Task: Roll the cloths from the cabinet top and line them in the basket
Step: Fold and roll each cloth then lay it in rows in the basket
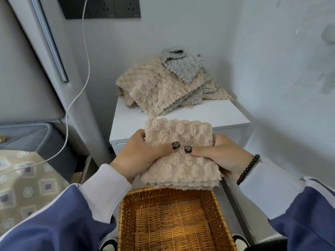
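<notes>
- Basket [126, 220] of woven wicker, golden-brown and rectangular, sits at the bottom centre of the view; its slatted floor is bare, with no cloth inside it.
- Just above the basket's far rim, both hands hold a beige cloth [178, 156], a thick fleecy piece with a ridged, bubbled pile and scalloped edges, folded into several layers.
- The left hand [141, 153] grips the cloth's left side, fingers curled behind it and thumb pressed across the front.
- The right hand [223, 154] grips the right side the same way, thumb lying on the front so that the two dark-painted thumbnails nearly meet at the cloth's middle.
- The upper part of the cloth is bunched into a thick fold or the start of a roll; which one I cannot tell.
- A string of dark round beads, a bracelet [247, 169], circles the right wrist, next to a white ribbed cuff and a blue sleeve.
- Beyond the basket stands a white cabinet [226, 113] with a smooth flat top.
- On that top, farther from the basket than the hands, lies a loose pile of cloths [159, 86]: more beige fleecy ones with grey ones [183, 67] of the same ridged texture on top and between them.
- Left of the basket a thin white cable [87, 69] hangs down the wall from a dark socket panel [116, 8].
</notes>
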